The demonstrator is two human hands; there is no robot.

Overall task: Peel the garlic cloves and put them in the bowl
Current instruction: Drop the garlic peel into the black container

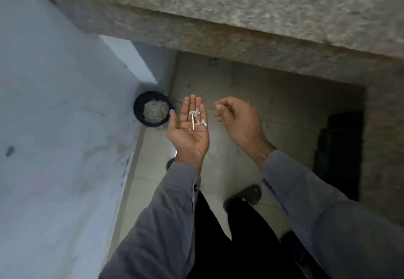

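My left hand [189, 126] is held palm up with straight fingers, above the floor. On the palm lie a thin pale garlic stalk and a few scraps of papery garlic skin [195, 117]. My right hand [235, 118] hovers just to the right, fingers loosely curled, and I see nothing in it. A black bin [140, 114] stands on the floor to the left of my left hand, with pale peel waste inside [154, 110]. No bowl or garlic cloves are in view.
A speckled stone counter [240, 16] juts overhead across the top. A white wall [54, 125] runs down the left. Grey floor tiles [273, 108] lie below, with my dark trousers and sandalled foot [249, 194]. A dark object [341, 147] stands under the counter at right.
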